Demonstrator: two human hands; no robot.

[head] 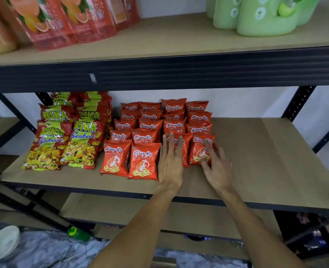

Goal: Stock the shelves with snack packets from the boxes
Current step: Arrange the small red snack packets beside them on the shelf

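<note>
Both hands reach onto the middle shelf [266, 161], near its front edge and about halfway along it. The left hand [170, 161] lies flat on the front Alang-Ku prawn cracker packet [187, 149] of the third column from the left. Its grip is apart: the fingers are straight, close together and pointing toward the back edge, pressing the packet's face without curling round it.

The right hand [216, 167] is just beside it, at the front packet of the rightmost column [198, 149]. This hand is blurred. Its grip also looks apart, the fingers spread and loosely extended, with the forefinger lying over the packet's right side and the thumb near its lower right corner. Nothing is clamped in it as far as the blur allows.

The orange Alang-Ku packets [144, 136] stand in four columns running from the front edge back to the rear edge, each leaning on the one behind. To their left, toward the shelf's left edge, stand two columns of Bika Seafood packets [82, 144]. The right part of the shelf is bare board.

On the upper shelf [179, 35] stand orange pouches [63, 20] at the left end and pale green plastic jugs [266, 18] at the right end. Under the middle shelf a lower shelf [159, 215] shows, with a green bottle [76, 233] lying down beside it
</note>
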